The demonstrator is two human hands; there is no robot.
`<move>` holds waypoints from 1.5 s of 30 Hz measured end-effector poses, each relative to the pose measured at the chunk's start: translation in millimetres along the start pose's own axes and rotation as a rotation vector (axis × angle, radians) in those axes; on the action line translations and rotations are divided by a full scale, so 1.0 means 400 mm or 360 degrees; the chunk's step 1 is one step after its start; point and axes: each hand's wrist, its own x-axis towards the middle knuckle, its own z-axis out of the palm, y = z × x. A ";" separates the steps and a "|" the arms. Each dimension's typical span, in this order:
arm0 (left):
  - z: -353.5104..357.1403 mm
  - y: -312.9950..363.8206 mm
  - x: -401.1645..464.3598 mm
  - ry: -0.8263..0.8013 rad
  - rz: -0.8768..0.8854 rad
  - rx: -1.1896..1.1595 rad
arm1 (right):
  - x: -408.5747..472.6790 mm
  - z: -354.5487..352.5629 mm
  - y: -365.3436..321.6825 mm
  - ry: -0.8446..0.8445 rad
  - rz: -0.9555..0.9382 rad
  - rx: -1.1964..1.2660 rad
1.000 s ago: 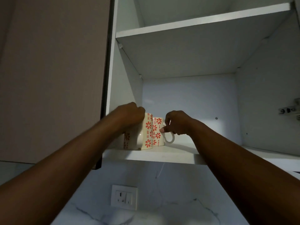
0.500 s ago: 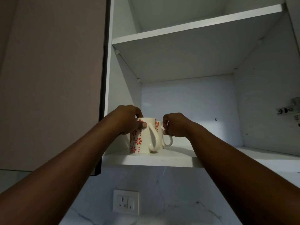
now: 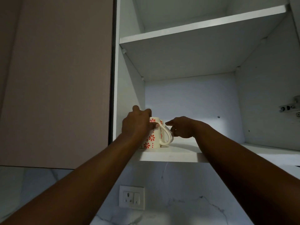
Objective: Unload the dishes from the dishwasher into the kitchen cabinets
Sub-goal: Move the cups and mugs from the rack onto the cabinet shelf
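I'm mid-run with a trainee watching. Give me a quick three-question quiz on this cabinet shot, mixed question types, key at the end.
1. True or false: the cream ceramic mug with red flower print stands on the upper white shelf.
2. Multiple choice: where does the left hand have its grip? A) on the mug's body near the rim B) on the white wall socket C) on the metal door hinge
3. Short answer: which part of the mug is the right hand at?

Key:
1. False; it stands on the lower white shelf.
2. A
3. The looped handle, on the mug's right side.
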 end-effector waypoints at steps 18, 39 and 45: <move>-0.114 0.029 -0.129 0.0269 0.0078 0.0487 | -0.194 -0.074 -0.167 0.1207 -0.0327 0.0152; -0.374 -0.028 -0.750 -0.0150 0.0333 0.0073 | -0.905 -0.046 -0.483 0.0570 -0.0114 -0.0199; -0.434 0.043 -0.905 -0.0228 0.0357 -0.0085 | -1.090 -0.045 -0.478 0.0418 0.0025 -0.0036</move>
